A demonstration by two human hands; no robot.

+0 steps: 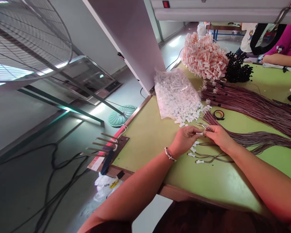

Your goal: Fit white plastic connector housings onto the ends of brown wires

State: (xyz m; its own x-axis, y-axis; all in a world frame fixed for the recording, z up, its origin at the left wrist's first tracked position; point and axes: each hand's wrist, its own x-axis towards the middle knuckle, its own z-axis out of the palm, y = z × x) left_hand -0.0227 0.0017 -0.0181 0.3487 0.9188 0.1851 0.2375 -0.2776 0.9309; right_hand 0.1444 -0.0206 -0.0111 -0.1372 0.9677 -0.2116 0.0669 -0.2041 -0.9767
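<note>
Over the green tabletop my two hands meet, fingertips almost touching. My left hand (pixel 185 139) is closed in a pinch on a small white connector (pixel 199 133). My right hand (pixel 217 136) pinches a thin brown wire at the connector's other side; its end is hidden by the fingers. Just below lie several wires with white connectors (pixel 199 161) on their ends. A bundle of loose brown wires (pixel 244 136) runs behind my right hand to the right. Beyond my hands, white connectors (pixel 188 113) spill from a clear plastic bag (pixel 173 87).
Thicker brown wire bundles (pixel 252 103) stretch across the back right, near a tape roll (pixel 218 114). Behind stand a heap of pale pink connectors (pixel 205 58) and black parts (pixel 240 68). A pronged rack (pixel 111 147) sits at the left table edge. Another person's arm (pixel 281 60) rests at far right.
</note>
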